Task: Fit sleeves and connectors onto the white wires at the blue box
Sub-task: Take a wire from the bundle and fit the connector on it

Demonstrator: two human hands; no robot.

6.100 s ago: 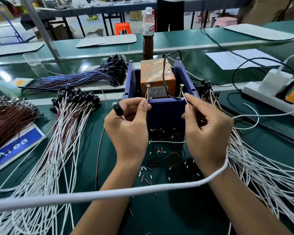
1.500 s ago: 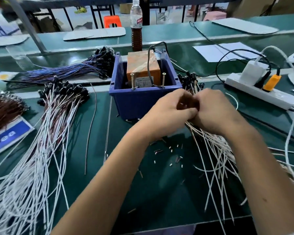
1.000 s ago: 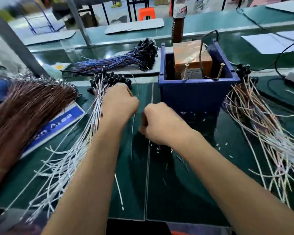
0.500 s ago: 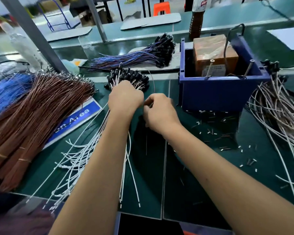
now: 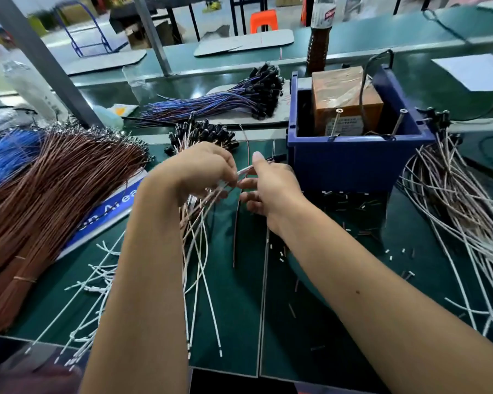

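Observation:
My left hand [image 5: 194, 172] grips a small bunch of white wires [image 5: 197, 251] lifted off the green bench, their loose ends hanging toward me. My right hand [image 5: 271, 186] pinches one wire of that bunch near its black connector end [image 5: 278, 157], just left of the blue box [image 5: 353, 163]. More white wires with black connectors [image 5: 208, 132] lie behind my left hand. Another spread of white wires [image 5: 461, 211] lies right of the box. Small sleeve pieces [image 5: 350, 200] are scattered in front of the box.
A thick brown wire bundle [image 5: 49, 194] and blue wires [image 5: 3, 155] lie at far left over a blue label card [image 5: 108, 206]. A purple-blue harness bundle [image 5: 219, 103] lies behind. The box holds an orange-brown block [image 5: 345, 95] with two upright screws. A bottle [image 5: 320, 38] stands beyond.
Both hands went from the right-hand wire pile to the left pile. My left hand has lifted a bunch of white wires, and my right hand now pinches one near its connector.

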